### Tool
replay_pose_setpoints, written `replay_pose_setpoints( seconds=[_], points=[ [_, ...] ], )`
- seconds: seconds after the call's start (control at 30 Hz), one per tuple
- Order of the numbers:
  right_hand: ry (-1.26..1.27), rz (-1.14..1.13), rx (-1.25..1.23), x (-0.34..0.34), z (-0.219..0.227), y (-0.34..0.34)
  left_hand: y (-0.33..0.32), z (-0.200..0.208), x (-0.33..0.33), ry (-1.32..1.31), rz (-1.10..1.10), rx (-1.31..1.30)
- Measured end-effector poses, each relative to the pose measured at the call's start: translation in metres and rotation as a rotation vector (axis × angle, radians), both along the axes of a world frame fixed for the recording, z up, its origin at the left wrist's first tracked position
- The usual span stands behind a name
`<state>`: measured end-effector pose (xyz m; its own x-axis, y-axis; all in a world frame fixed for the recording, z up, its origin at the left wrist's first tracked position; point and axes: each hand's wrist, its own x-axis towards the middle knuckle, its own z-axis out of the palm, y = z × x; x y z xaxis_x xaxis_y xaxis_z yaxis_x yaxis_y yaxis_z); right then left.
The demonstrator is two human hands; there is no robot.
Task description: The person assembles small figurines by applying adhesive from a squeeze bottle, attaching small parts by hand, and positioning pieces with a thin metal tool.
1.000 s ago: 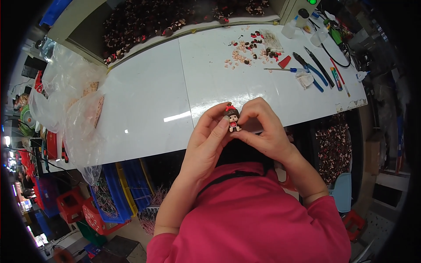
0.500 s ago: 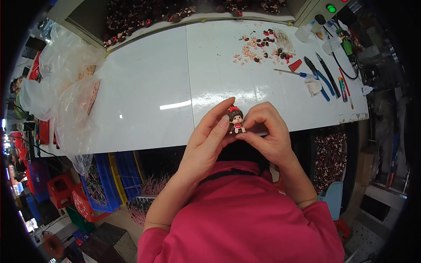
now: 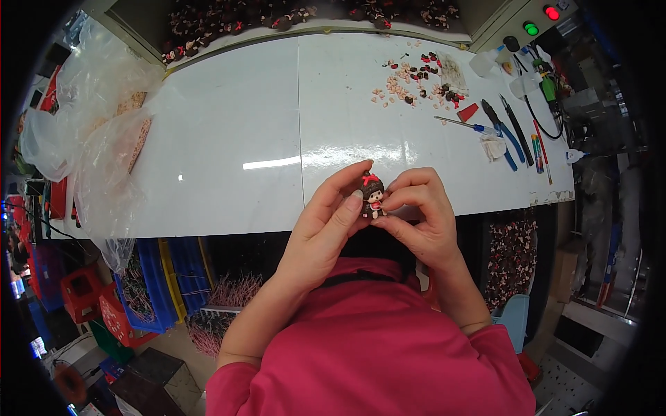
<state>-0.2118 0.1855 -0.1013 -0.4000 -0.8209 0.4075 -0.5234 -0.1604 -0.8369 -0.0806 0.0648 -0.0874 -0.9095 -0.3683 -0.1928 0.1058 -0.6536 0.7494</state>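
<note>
A small brown doll figurine (image 3: 372, 196) with a red bow and a pale face is held upright over the near edge of the white table. My left hand (image 3: 333, 215) grips it from the left, thumb in front and index finger raised behind its head. On the other side, my right hand (image 3: 424, 215) is closed, its thumb and bent index finger at the figurine's body and feet. Whether a small part sits between those right fingertips is too small to tell.
Small pale, brown and red pieces (image 3: 402, 87) lie at the table's far right. Near them are a red cap (image 3: 467, 111), a pen (image 3: 472, 126), blue-handled pliers (image 3: 510, 139) and a stained cloth (image 3: 453, 73). Plastic bags (image 3: 104, 139) cover the left end; blue crates (image 3: 187, 270) stand below.
My right index finger has moved in from the figurine's side to its front. The figurine has tilted slightly. The whole view has shifted a little.
</note>
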Motion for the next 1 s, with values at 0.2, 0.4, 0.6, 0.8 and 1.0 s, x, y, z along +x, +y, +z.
replay_pose_setpoints(
  seconds=[0.2, 0.4, 0.6, 0.8, 1.0],
  points=[
    [-0.042, -0.044, -0.009, 0.0029, 0.0010, -0.0032, -0.0012, 0.0003, 0.0002, 0.014, -0.005, -0.006],
    [-0.124, -0.038, 0.016, 0.0067, 0.0010, -0.0028, 0.0013, -0.0008, 0.0020, 0.026, 0.026, -0.048],
    [-0.040, -0.016, -0.019, 0.0024, 0.0025, -0.0002, 0.0014, -0.0018, 0.0027, 0.033, 0.006, -0.016],
    [-0.080, -0.102, 0.005, 0.0042, 0.0039, -0.0032, 0.0030, -0.0021, 0.0017, 0.031, 0.008, -0.035],
    [-0.086, -0.107, -0.014, 0.0051, 0.0011, -0.0020, 0.0059, 0.0017, 0.0011, 0.014, 0.003, -0.059]
  ],
)
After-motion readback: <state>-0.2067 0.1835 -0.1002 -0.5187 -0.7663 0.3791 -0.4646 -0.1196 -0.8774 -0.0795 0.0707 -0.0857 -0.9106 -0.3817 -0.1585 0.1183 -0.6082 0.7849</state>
